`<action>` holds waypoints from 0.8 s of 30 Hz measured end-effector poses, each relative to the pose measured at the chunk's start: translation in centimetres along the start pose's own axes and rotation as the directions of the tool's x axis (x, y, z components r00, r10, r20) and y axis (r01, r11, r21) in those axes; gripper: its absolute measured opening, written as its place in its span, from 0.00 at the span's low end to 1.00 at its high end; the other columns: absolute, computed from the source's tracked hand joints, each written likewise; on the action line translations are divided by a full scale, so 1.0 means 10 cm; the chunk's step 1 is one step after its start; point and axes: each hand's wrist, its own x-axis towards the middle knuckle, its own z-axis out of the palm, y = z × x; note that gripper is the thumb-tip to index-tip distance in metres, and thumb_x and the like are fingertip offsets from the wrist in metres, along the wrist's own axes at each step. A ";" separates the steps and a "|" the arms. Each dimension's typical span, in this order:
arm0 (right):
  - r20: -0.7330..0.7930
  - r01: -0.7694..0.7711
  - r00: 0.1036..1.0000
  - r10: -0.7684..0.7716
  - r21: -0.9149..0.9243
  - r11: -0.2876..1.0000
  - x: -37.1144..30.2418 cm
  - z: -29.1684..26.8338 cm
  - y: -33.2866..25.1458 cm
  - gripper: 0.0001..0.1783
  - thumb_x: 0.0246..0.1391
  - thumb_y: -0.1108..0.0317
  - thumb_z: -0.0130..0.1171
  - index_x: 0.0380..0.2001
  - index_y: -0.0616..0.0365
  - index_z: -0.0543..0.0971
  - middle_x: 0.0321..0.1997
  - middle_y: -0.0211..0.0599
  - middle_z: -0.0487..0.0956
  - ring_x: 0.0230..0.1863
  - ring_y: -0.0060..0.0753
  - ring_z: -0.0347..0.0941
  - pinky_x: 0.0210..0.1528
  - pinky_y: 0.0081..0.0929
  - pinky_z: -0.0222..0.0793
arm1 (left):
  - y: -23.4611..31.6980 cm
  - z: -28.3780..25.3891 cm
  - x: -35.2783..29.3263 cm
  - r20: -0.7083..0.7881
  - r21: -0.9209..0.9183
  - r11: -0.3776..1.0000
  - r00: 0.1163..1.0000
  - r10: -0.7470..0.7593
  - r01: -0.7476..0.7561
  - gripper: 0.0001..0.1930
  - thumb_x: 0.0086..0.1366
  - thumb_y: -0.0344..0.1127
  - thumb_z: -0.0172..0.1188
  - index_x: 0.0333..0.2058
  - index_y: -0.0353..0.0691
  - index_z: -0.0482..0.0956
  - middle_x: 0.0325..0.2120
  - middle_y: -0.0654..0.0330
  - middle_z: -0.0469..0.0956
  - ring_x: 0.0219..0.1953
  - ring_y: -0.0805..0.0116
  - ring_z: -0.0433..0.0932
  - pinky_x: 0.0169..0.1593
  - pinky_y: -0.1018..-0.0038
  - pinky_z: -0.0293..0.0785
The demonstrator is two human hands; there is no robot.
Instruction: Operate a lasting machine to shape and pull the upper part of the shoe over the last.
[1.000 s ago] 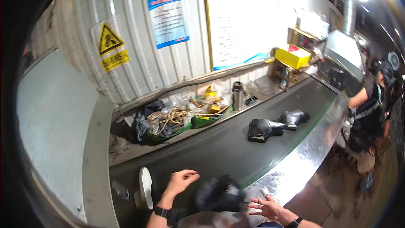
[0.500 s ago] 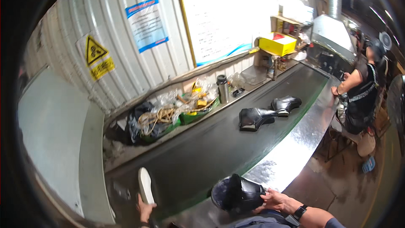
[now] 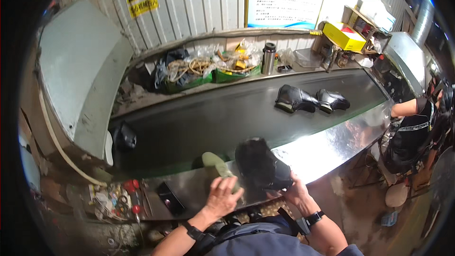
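Observation:
My left hand (image 3: 222, 195) grips a pale green shoe sole (image 3: 214, 162) by its near end, with the fingers folded over it. The sole's far end points up toward the dark conveyor belt (image 3: 204, 118). Just right of it, my right hand (image 3: 296, 190) holds a black boot (image 3: 258, 166) by its near right side, over the metal edge of the bench. The boot's far part looks dull and dark, and its near end is shiny. A gap separates sole and boot. Two black boots, one of them this boot (image 3: 295, 98), lie on the belt farther right.
At the belt's left end, a black shoe (image 3: 124, 136) lies beside a white piece (image 3: 109, 148) under a grey machine hood (image 3: 78, 66). A phone (image 3: 170, 198) and red-handled tools (image 3: 135, 199) lie at the near left. A steel flask (image 3: 268, 59) stands behind the belt. A co-worker (image 3: 412, 123) is at right.
The view has swung left and down. My left hand has come off the belt with the sole and now holds it near the boot. The sole looked white before. My right hand keeps the boot.

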 end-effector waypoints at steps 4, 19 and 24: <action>-0.133 0.094 0.987 -0.089 0.038 0.995 -0.03 -0.01 -0.04 0.31 0.69 0.41 0.52 0.63 0.51 0.71 0.64 0.42 0.74 0.63 0.45 0.68 0.66 0.60 0.63 | 0.61 0.26 -0.02 0.051 -0.150 0.987 0.997 0.061 -0.052 0.22 0.52 0.39 0.66 0.49 0.62 0.83 0.57 0.61 0.69 0.64 0.63 0.63 0.70 0.53 0.54; 0.936 0.782 0.329 -0.127 -0.345 -0.519 -0.62 0.17 0.74 0.30 0.44 0.68 0.74 0.54 0.51 0.82 0.49 0.38 0.79 0.55 0.46 0.75 0.74 0.61 0.60 | -0.78 0.83 -0.22 0.643 -0.593 -0.369 0.146 -0.752 0.716 0.15 0.70 0.43 0.65 0.40 0.33 0.86 0.33 0.63 0.85 0.39 0.69 0.81 0.45 0.67 0.75; 0.752 0.779 0.476 -0.455 -0.601 -0.179 -0.22 0.26 1.02 0.73 0.38 0.63 0.86 0.76 0.69 0.44 0.77 0.61 0.51 0.80 0.60 0.46 0.77 0.49 0.52 | -0.83 1.23 -0.10 0.296 -0.532 -0.057 0.123 -0.947 0.845 0.18 0.70 0.47 0.63 0.38 0.34 0.85 0.30 0.54 0.84 0.36 0.63 0.81 0.43 0.65 0.74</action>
